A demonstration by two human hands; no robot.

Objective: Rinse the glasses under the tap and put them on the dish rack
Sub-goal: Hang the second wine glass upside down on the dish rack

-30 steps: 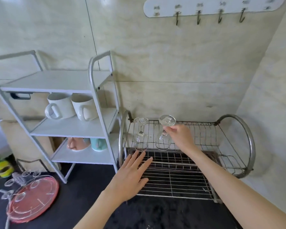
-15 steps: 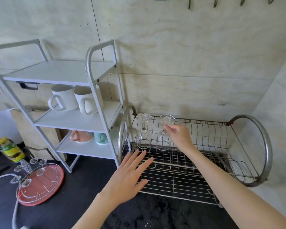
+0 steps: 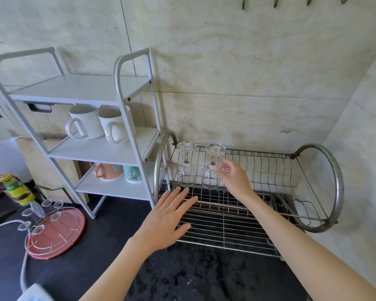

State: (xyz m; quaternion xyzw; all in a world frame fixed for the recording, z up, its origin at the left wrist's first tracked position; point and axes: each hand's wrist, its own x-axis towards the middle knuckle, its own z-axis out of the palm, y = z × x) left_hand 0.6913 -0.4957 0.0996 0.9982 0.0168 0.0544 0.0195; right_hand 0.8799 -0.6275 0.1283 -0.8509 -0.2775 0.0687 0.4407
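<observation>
Glasses (image 3: pixel 211 168) inverted on rack (image 3: pixel 226 216); bottle (image 3: pixel 17 187) label unreadable

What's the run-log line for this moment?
two glasses inverted on dish rack | right hand open beside glass | left hand open, empty

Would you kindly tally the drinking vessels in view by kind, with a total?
Stemmed glasses, upside down on the dish rack: 2
White mugs, middle shelf: 2
Pink cup, bottom shelf: 1
Teal cup, bottom shelf: 1
Total: 6
</observation>
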